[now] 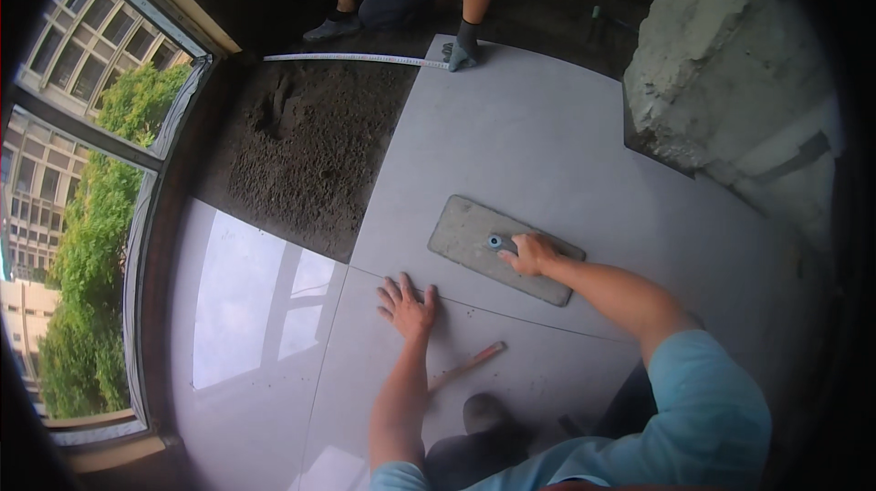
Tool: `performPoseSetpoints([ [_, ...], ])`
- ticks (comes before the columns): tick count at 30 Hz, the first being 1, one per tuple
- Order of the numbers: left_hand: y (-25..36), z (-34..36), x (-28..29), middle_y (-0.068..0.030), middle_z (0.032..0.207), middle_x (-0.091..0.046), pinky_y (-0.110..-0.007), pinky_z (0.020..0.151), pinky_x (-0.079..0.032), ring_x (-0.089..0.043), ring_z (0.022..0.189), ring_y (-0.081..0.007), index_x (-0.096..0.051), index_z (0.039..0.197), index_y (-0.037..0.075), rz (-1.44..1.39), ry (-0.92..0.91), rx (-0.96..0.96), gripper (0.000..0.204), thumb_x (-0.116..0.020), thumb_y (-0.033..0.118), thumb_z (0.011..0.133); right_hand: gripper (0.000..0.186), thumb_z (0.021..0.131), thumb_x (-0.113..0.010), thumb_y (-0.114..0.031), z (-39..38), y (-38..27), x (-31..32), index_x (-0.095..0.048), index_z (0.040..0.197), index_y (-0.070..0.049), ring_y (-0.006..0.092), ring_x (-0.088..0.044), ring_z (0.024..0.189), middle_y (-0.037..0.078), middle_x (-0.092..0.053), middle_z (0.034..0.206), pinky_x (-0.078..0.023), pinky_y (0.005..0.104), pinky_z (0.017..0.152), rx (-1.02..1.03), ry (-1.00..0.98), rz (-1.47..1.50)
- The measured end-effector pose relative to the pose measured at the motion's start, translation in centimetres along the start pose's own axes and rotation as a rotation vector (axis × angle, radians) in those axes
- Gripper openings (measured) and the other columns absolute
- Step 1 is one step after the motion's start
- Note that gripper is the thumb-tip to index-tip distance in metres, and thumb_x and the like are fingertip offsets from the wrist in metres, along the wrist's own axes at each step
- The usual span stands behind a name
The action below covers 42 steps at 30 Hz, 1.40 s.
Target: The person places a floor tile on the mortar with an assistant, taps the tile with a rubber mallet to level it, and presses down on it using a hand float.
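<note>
My right hand (531, 255) is closed around the handle of a large rectangular grey float (474, 226), which lies flat on a pale grey floor tile (511, 126). My left hand (408, 307) rests palm down with its fingers spread, beside the joint between that tile and the nearer tile (365, 400). A narrow reddish-brown stick-like tool (467, 367) lies on the nearer tile, to the right of my left forearm; its kind is unclear. At the far edge, another person's gloved hand (462, 51) holds a tape measure (356, 58) stretched left from the tile toward the wall.
Dark loose mortar bed (310, 153) fills the untiled patch at the left. A glossy tile (237, 308) reflects the window (82, 140) beside it. At the right a rough concrete mass (730, 80) borders the tiles. The other person's foot (332, 28) is beyond the tape.
</note>
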<state>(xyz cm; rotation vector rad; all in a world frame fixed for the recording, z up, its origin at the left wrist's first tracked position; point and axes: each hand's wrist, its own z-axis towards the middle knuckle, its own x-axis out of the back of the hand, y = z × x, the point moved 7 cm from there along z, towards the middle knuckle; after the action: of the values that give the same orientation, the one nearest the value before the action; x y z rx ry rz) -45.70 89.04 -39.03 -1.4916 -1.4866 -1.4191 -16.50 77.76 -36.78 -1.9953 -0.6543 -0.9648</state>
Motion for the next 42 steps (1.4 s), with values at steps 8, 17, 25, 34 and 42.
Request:
performPoseSetpoints([
  [8, -1.3, 1.3, 0.3, -0.0164, 0.161, -0.021, -0.061, 0.116, -0.010, -0.011, 0.149, -0.0392, -0.034, 0.151, 0.014, 0.081, 0.050, -0.059, 0.078, -0.053, 0.056, 0.089, 0.052, 0.086, -0.062, -0.051, -0.4, -0.2, 0.0, -0.068, 0.095, 0.000, 0.0412, -0.066, 0.094, 0.024, -0.069, 0.097, -0.051, 0.0491, 0.083, -0.010, 0.017, 0.003],
  [17, -0.8, 1.5, 0.6, -0.0137, 0.161, -0.020, -0.061, 0.117, -0.009, -0.010, 0.150, -0.0371, -0.032, 0.151, 0.008, 0.106, 0.051, -0.047, 0.080, -0.052, 0.055, 0.089, 0.052, 0.086, -0.063, -0.051, -0.3, -0.1, 0.4, -0.068, 0.094, -0.001, 0.0416, -0.065, 0.094, 0.024, -0.069, 0.097, -0.051, 0.0491, 0.084, 0.000, 0.053, 0.021],
  [25, -0.9, 1.2, 0.9, -0.0144, 0.161, -0.022, -0.060, 0.117, -0.009, -0.011, 0.150, -0.0374, -0.033, 0.151, 0.008, 0.090, 0.062, -0.049, 0.079, -0.051, 0.055, 0.090, 0.052, 0.085, -0.063, -0.052, -0.4, 0.0, 0.1, -0.068, 0.099, -0.002, 0.0413, -0.065, 0.096, 0.024, -0.069, 0.099, -0.051, 0.0488, 0.085, -0.005, 0.043, 0.004],
  [34, -1.1, 0.9, 1.3, -0.0150, 0.161, -0.021, -0.058, 0.118, -0.007, -0.011, 0.150, -0.0359, -0.031, 0.151, 0.006, 0.054, 0.069, -0.039, 0.073, -0.048, 0.047, 0.093, 0.044, 0.085, -0.065, -0.048, -1.9, -0.6, 0.7, -0.066, 0.096, -0.005, 0.0426, -0.067, 0.087, 0.024, -0.069, 0.088, -0.053, 0.0518, 0.077, 0.012, 0.279, -0.053],
  [42, -1.1, 0.8, 1.4, -0.0137, 0.161, -0.021, -0.056, 0.119, -0.005, -0.009, 0.151, -0.0333, -0.029, 0.151, 0.005, 0.025, 0.059, -0.010, 0.074, -0.048, 0.046, 0.093, 0.035, 0.090, -0.059, -0.041, -1.4, -0.1, 0.4, -0.063, 0.085, -0.007, 0.0453, -0.066, 0.080, 0.024, -0.068, 0.081, -0.052, 0.0541, 0.071, 0.031, 0.325, -0.037],
])
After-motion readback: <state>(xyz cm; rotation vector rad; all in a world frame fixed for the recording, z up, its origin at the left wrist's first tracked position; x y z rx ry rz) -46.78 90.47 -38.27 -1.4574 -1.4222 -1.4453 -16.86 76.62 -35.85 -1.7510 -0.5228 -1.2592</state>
